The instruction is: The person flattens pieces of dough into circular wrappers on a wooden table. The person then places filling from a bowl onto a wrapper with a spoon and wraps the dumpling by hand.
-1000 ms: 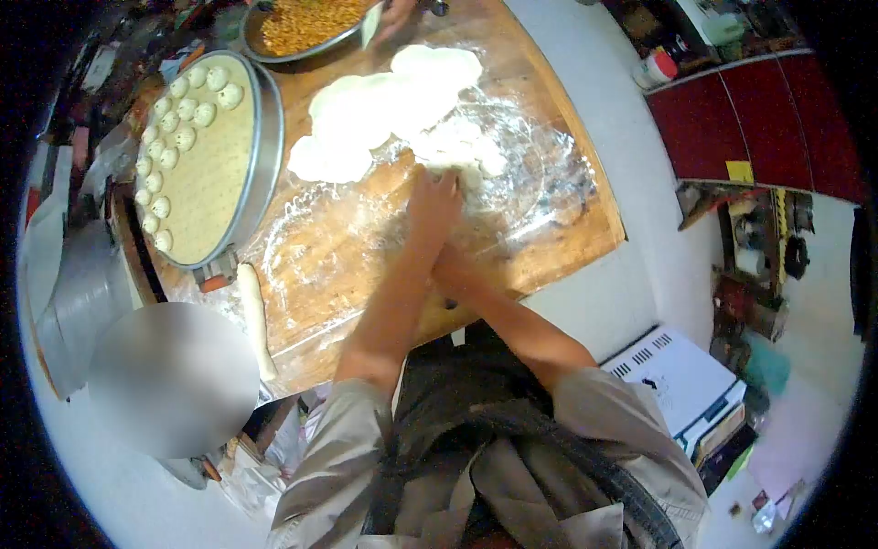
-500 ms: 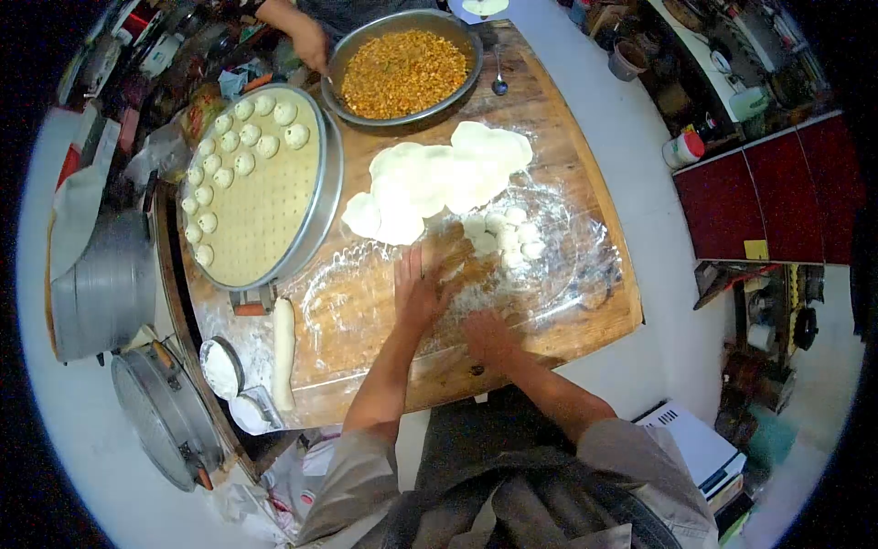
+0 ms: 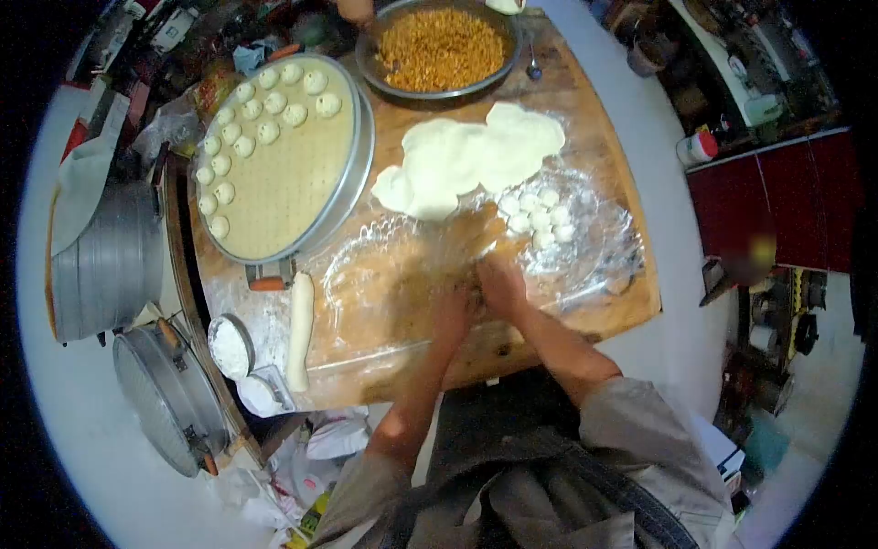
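Note:
My left hand [image 3: 453, 304] is low over the floury wooden table, close beside my right hand [image 3: 501, 282]. Both are dim and blurred, so their fingers and anything in them cannot be made out. Just beyond my right hand lies a cluster of small dough pieces [image 3: 541, 218] dusted with flour. Farther out, flat dough wrappers [image 3: 466, 165] overlap in a spread pile. A long dough roll [image 3: 299, 334] rests to the left of my hands.
A round steamer tray [image 3: 274, 210] with several filled buns stands at left. At the far edge are a metal bowl [image 3: 366, 73] of chopped filling, a spoon [image 3: 533, 66] and another person's hand [image 3: 355, 9]. A flour bowl [image 3: 229, 348] sits near the left corner.
My view has shifted, so the table things appear farther right and higher. My hands have come closer together, and the left one, earlier with fingers stretched out, is now blurred.

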`<state>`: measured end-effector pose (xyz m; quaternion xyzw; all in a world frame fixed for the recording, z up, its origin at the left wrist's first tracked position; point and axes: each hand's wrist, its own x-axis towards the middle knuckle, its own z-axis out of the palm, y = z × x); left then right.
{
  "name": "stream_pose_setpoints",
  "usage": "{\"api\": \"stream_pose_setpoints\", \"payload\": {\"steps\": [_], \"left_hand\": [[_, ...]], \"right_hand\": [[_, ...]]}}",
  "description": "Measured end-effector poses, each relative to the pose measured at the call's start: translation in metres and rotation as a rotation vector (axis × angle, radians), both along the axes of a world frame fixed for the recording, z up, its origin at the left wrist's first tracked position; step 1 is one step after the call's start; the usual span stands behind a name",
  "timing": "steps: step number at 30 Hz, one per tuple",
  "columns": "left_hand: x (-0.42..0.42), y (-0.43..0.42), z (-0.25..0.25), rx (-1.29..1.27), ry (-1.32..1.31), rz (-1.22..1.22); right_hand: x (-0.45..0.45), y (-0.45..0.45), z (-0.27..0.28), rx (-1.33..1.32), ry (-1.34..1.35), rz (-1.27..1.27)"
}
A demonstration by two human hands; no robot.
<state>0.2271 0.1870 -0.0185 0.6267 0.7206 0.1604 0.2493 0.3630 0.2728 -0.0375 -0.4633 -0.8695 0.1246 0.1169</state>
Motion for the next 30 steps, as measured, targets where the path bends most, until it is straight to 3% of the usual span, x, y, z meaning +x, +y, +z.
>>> {"api": "stream_pose_setpoints", "payload": {"steps": [1, 3, 4, 6, 7, 8, 9, 10, 11, 12, 13, 16, 18, 19, 21, 25, 26, 28, 30], "left_hand": [[-0.007, -0.002, -0.021, -0.027, -0.003, -0.001], [-0.022, 0.017, -0.07, -0.1, -0.54, 0.139], [-0.02, 0.018, -0.045, -0.115, -0.553, 0.141], [-0.02, 0.028, 0.04, -0.069, -0.087, -0.091], [-0.03, 0.023, 0.013, -0.092, -0.105, -0.091], [-0.04, 0.007, -0.037, -0.185, -0.072, -0.046], [-0.041, -0.016, -0.064, -0.283, -0.037, -0.003], [-0.038, -0.027, -0.047, -0.311, -0.055, -0.003], [-0.038, -0.025, -0.01, -0.249, -0.255, 0.122], [-0.038, -0.029, 0.016, -0.195, -0.444, 0.249], [-0.037, -0.031, 0.021, -0.216, -0.448, 0.257], [-0.045, -0.022, 0.006, 0.047, -0.272, 0.056], [-0.051, -0.006, -0.015, -0.215, -0.164, -0.015], [-0.052, -0.005, -0.012, -0.207, -0.169, -0.015], [-0.05, -0.013, 0.002, -0.186, -0.265, 0.092], [-0.041, -0.026, 0.034, -0.205, -0.397, 0.268], [-0.035, -0.01, 0.042, -0.119, -0.253, 0.189], [-0.038, 0.008, -0.016, -0.138, -0.319, 0.095], [-0.053, 0.021, 0.002, -0.192, -0.277, 0.084]], "right_hand": [[-0.015, 0.011, 0.01, -0.126, -0.007, -0.082], [-0.027, 0.029, 0.001, -0.13, 0.104, -0.076], [-0.023, 0.022, -0.003, -0.135, 0.213, -0.072], [-0.003, 0.001, 0.019, -0.126, 0.256, 0.012], [0.011, -0.01, 0.038, -0.112, 0.313, 0.101], [0.029, -0.027, 0.057, -0.243, 0.091, 0.144], [0.035, -0.044, 0.054, -0.283, 0.073, 0.141], [0.036, -0.047, 0.045, -0.226, 0.026, 0.119], [0.034, -0.041, 0.034, -0.16, -0.017, 0.102], [0.019, -0.033, 0.024, -0.044, 0.09, 0.041], [-0.001, -0.017, 0.016, 0.082, 0.197, -0.018], [-0.033, 0.002, 0.031, -0.124, 0.018, -0.097], [-0.029, 0.001, 0.041, -0.067, 0.067, -0.007], [-0.017, -0.008, 0.049, -0.06, 0.061, -0.006], [0.016, -0.039, 0.062, -0.353, -0.183, 0.114], [-0.015, -0.019, 0.031, -0.119, 0.02, -0.015], [-0.035, 0.001, 0.028, -0.086, 0.018, -0.078], [-0.051, 0.011, 0.032, -0.054, 0.009, -0.146], [-0.054, 0.018, 0.04, -0.105, -0.008, -0.127]]}}
